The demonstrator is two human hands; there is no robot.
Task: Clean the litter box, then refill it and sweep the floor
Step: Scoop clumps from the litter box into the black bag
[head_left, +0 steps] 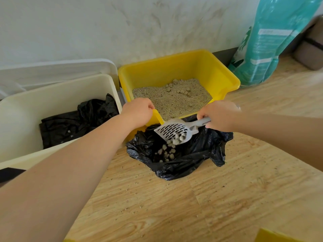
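Mid-dump: scoop [176,131] tilted over black bag [195,154], clumps [168,151] dropping in.

Risks, judged:
- Bag mouth slack and low on floor [227,198]; clumps bouncing off the rim or missing, adding to grit already scattered there.
- Box [183,70] tipped toward bag, litter [174,98] near the low front edge; more tilt likely spills clean litter.

Left hand [138,110] clenched on box front rim. Right hand [218,114] wrapped round scoop handle, scoop head just left of and below its fingers [203,117]. Refill sack [272,41] right of box, against wall, untouched.

Bright, even light; blurred, warped edges
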